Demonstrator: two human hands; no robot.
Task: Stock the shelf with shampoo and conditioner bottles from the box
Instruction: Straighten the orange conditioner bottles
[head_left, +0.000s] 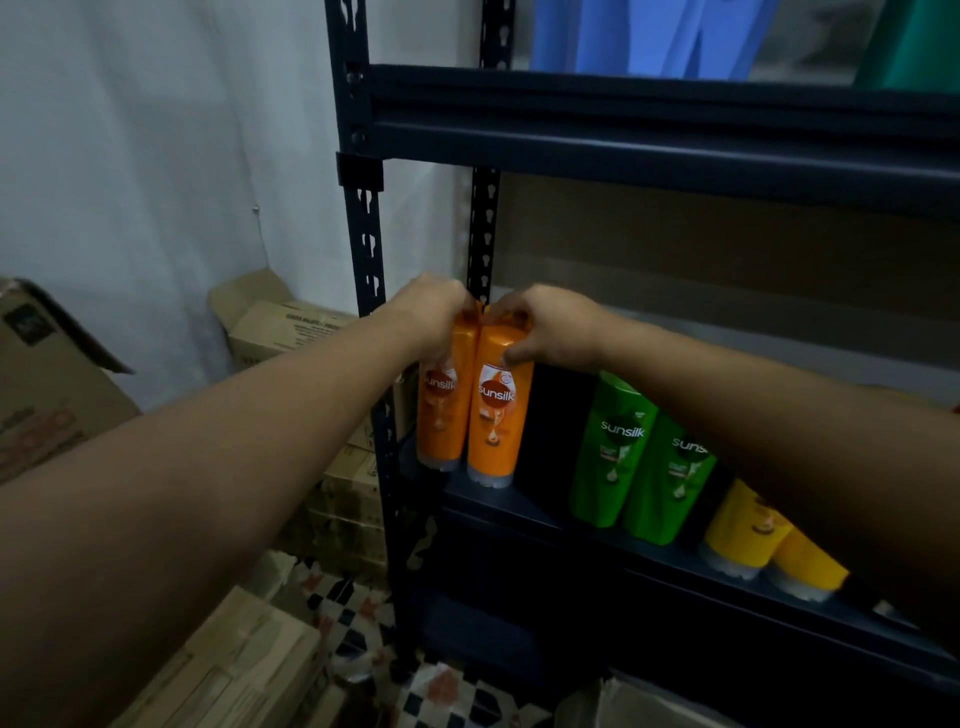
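Two orange Sunsilk bottles stand side by side at the left end of the dark metal shelf. My left hand grips the top of the left orange bottle. My right hand grips the top of the right orange bottle, thumb on its front. Both bottles stand caps down on the shelf board. To their right, past a dark gap, stand two green bottles and two yellow bottles, partly hidden by my right forearm.
The rack's slotted uprights rise just left of the bottles, with an upper shelf beam overhead. Cardboard boxes are stacked by the white wall at left, and more boxes lie on the patterned floor below.
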